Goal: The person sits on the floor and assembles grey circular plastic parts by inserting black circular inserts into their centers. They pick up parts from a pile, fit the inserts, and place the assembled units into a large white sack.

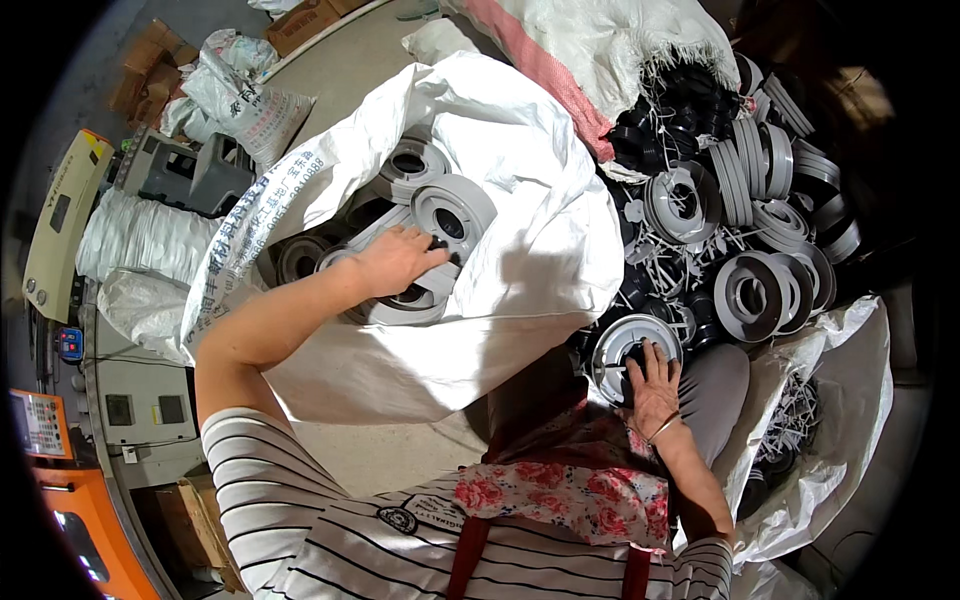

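My left hand (400, 262) reaches into a large white woven sack (330, 375). Its fingers lie extended over grey, ring-shaped plastic parts (455, 212) heaped inside; I see no part clasped in them, though the fingertips are partly in shadow. At my lap, my right hand (656, 392) grips a round grey plastic part (612, 352) with a dark centre, thumb and fingers over its near right side. That part tilts against my knee, beside a pile of similar rings and black pieces.
Grey rings (748, 295) and thin white plastic scraps (675, 268) spread over the pile at right. A white and red sack (560, 60) spills black parts (665, 125) behind. Another open sack (840, 380) holds scraps at right. Machines, including an orange one (100, 520), line the left.
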Demonstrator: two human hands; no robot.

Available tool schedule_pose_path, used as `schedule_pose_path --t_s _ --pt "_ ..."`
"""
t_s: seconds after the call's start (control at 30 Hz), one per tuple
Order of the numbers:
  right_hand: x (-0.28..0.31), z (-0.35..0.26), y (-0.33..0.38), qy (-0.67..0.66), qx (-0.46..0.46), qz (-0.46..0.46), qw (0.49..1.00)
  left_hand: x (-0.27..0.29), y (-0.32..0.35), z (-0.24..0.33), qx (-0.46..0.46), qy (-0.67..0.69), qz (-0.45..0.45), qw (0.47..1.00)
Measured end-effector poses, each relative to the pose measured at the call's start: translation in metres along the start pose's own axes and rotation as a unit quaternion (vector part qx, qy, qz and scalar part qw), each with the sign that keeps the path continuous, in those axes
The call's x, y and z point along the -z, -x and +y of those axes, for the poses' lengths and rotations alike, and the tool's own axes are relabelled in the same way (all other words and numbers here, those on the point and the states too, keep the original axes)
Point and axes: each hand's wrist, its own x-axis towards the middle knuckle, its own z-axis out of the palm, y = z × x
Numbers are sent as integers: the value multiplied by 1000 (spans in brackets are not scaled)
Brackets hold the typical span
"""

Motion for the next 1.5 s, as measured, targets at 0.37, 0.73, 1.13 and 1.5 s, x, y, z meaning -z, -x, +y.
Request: schedule_pose_path --t_s 0.37,0.73,1.13,1.5 --pt "-3 -2 -5 27 -19 -8 999 30 62 -230 500 -319 234 770" --pt "-13 3 4 -73 46 148 985 -68 5 -228 461 113 -18 880" --pt "51 6 39 -434 169 107 879 128 -92 163 -175 394 108 896" --pt "56 77 -6 -625 94 143 762 72 -65 248 3 674 -24 738"
